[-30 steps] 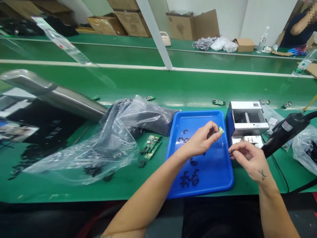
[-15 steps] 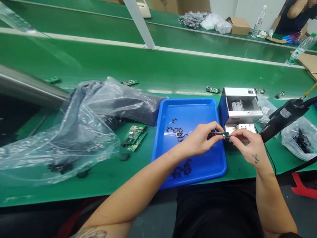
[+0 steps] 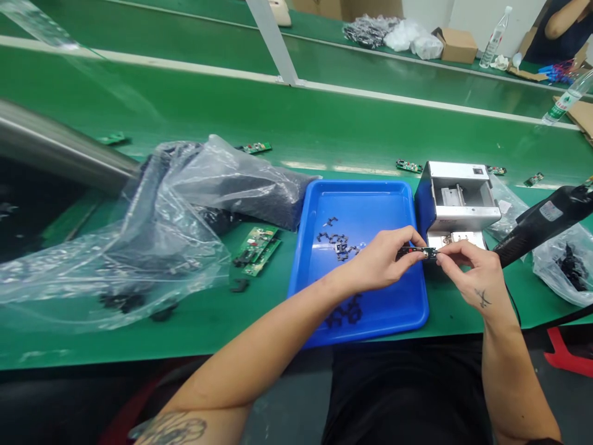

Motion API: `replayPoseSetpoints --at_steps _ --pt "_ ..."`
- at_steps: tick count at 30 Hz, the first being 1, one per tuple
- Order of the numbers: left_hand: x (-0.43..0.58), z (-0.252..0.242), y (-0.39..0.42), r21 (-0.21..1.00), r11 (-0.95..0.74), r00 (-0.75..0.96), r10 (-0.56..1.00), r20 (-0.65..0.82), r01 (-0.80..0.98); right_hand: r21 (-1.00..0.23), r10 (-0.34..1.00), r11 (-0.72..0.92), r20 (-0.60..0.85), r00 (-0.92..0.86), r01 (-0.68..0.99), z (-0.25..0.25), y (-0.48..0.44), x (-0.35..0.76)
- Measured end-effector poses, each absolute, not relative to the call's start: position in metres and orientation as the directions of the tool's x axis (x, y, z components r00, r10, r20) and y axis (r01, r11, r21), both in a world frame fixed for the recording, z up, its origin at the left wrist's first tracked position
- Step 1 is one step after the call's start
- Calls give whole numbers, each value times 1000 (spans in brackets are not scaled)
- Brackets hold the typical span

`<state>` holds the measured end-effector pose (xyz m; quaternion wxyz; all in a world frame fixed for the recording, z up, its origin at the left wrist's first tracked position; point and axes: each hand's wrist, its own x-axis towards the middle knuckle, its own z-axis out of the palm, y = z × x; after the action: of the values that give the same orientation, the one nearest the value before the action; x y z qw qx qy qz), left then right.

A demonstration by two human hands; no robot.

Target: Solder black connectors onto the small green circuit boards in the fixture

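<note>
A small circuit board (image 3: 424, 251) with a dark edge is held level over the right side of the blue tray (image 3: 303, 272). My left hand (image 3: 388, 256) pinches its left end between thumb and fingers. At the board's right end my right hand (image 3: 472, 272) is closed, fingertips pressed together; whether a small part sits between them is hidden. Black plastic clips (image 3: 343, 312) lie in the tray, partly below my left forearm, with more small dark parts (image 3: 340, 244) higher up. Just behind my hands stands a silver box-shaped machine (image 3: 463, 213).
Left of the tray lie stacked green boards (image 3: 257, 250) and a large plastic bag of dark parts (image 3: 241, 185). A black cylindrical tool (image 3: 542, 219) slants in at right above another bag (image 3: 565, 266). Several boards (image 3: 409, 165) rest along the green belt. A person (image 3: 560, 31) sits beyond.
The whole view has shifted slightly, so things appear a little to the right and higher. Both hands keep their hold at the board, with little visible movement.
</note>
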<state>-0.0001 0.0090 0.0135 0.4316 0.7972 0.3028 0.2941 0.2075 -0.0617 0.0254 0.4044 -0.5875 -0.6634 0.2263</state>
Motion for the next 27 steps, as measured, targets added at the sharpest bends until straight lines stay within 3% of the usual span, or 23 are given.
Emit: replayPoseSetpoints --at_steps 13,17,21,25,27 --pt "2 11 12 795 -598 692 615 378 97 -415 785 438 609 -114 797 7 -63 207" --pt "3 6 12 589 -784 731 517 444 197 -335 748 426 652 -119 840 -6 -67 208" --pt "1 3 7 323 -879 789 464 403 351 -317 719 432 686 -111 844 -5 -78 210" --pt "-2 4 5 210 -899 814 438 381 384 -362 536 331 832 142 872 9 -88 225" --pt "-2 4 6 178 -905 822 424 379 385 -480 480 262 818 318 838 15 -87 237"
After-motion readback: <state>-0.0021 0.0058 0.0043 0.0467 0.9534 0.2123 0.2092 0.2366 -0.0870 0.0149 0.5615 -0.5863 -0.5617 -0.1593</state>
